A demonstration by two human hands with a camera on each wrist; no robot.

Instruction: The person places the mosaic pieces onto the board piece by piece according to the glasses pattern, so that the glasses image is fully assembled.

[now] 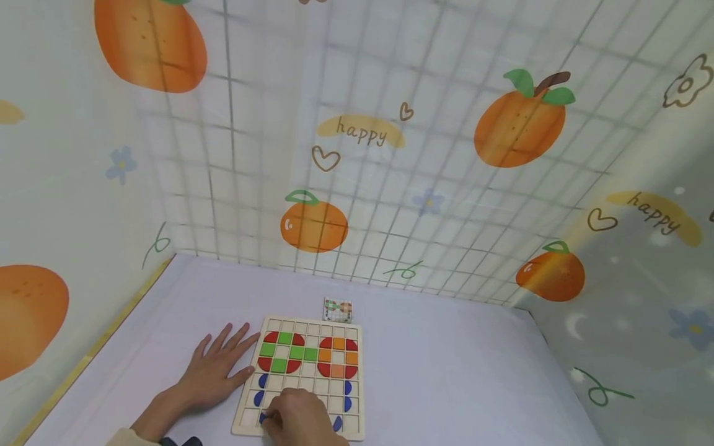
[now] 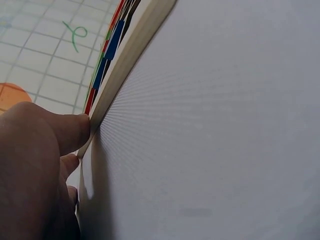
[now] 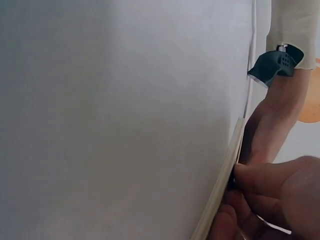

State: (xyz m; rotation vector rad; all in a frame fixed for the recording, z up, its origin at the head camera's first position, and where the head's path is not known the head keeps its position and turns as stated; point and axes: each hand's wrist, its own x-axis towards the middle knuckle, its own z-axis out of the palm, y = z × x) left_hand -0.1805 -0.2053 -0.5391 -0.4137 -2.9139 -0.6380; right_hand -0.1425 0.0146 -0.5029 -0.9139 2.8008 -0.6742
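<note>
A wooden grid board point(image 1: 241, 427) lies on the table, with red, green, orange and blue tiles in its cells. My left hand point(image 1: 214, 375) rests beside its left edge with fingers spread; in the left wrist view the thumb point(image 2: 75, 132) touches the board's side. Over the board's lower part is my right hand point(image 1: 298, 418), fingers curled. Its thumb and fingertips pinch a small blue tile point(image 1: 263, 419) at the lower left, mostly covered by the fingers. The right wrist view shows those fingertips point(image 3: 245, 175) at the board's edge, around something dark.
A small patterned card point(image 1: 338, 310) lies just beyond the board's far edge. The pale table point(image 1: 446, 378) extends to the right. Curtains printed with oranges point(image 1: 314, 226) surround the table's back and sides. A dark wrist device point(image 3: 275, 65) is on the left arm.
</note>
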